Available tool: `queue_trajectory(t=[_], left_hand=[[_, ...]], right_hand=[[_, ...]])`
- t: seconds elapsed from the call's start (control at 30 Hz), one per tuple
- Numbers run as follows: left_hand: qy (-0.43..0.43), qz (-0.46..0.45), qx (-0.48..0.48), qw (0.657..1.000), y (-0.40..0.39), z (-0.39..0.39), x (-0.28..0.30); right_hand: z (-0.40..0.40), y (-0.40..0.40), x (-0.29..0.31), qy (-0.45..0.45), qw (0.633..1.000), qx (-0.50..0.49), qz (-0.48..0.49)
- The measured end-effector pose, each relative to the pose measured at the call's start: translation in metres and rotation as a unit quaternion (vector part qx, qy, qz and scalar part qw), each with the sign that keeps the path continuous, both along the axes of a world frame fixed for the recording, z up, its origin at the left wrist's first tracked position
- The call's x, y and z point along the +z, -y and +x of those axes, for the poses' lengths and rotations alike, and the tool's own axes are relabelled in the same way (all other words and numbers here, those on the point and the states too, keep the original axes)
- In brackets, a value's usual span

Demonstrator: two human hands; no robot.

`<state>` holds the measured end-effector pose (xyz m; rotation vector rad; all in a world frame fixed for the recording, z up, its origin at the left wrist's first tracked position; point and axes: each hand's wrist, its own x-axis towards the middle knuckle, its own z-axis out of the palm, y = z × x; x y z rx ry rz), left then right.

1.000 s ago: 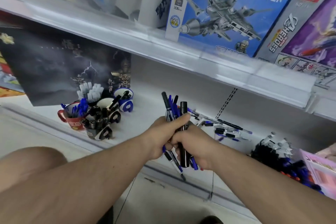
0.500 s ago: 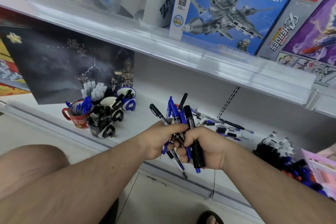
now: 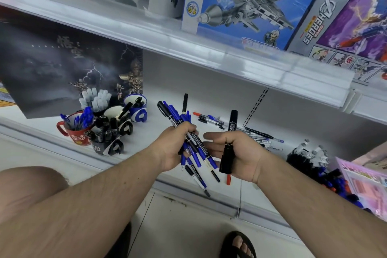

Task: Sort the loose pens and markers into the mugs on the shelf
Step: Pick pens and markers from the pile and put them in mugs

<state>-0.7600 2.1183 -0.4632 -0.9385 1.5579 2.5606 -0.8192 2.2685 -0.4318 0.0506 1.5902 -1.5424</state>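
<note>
My left hand [image 3: 174, 148] grips a fanned bundle of blue and black pens [image 3: 188, 132] in front of the lower shelf. My right hand [image 3: 240, 153], just to its right, holds a thick black marker [image 3: 227, 157] upright across the palm. A red pen tip [image 3: 228, 179] shows below that hand. The mugs stand at the left of the shelf: a red mug [image 3: 76, 135] with blue pens, a black-and-white mug [image 3: 104, 146] with black markers, a white mug [image 3: 117, 111] and a blue mug [image 3: 138, 111]. Loose pens [image 3: 211, 120] lie on the shelf behind my hands.
White-capped markers [image 3: 96, 98] stand behind the mugs, before a dark picture box [image 3: 52, 65]. A heap of markers [image 3: 310, 157] and a pink box [image 3: 368, 184] lie at the right. The upper shelf edge [image 3: 188, 44] carries toy boxes. A sandalled foot [image 3: 238, 245] is below.
My hands have come apart. The right hand drew the thick black marker out of the bundle to the right, and the left hand keeps the rest of the pens.
</note>
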Motion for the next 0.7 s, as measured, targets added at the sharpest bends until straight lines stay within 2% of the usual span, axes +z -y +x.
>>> queue_trajectory(t=[0.13,0.23,0.37,0.53,0.6,0.7], left_hand=[[-0.009,0.029,-0.015,0.999,-0.007,-0.007,-0.003],[0.001,0.028,-0.034,0.999,-0.015,-0.014,-0.006],[0.013,0.006,-0.093,0.996,-0.034,-0.026,-0.012],[0.019,0.055,-0.132,0.990,-0.083,-0.042,-0.018],[0.024,0.064,-0.155,0.986,-0.106,-0.048,-0.016],[0.029,0.055,-0.192,0.979,-0.136,-0.056,-0.013]], right_hand=[[-0.012,-0.013,-0.004,-0.021,0.995,-0.066,0.078],[-0.017,-0.025,-0.005,-0.047,0.987,-0.056,0.146],[-0.027,-0.045,0.002,-0.109,0.977,-0.041,0.177],[-0.058,-0.104,0.024,-0.229,0.935,0.037,0.268],[-0.065,-0.132,0.032,-0.251,0.923,0.021,0.290],[-0.075,-0.178,0.035,-0.314,0.881,-0.021,0.355]])
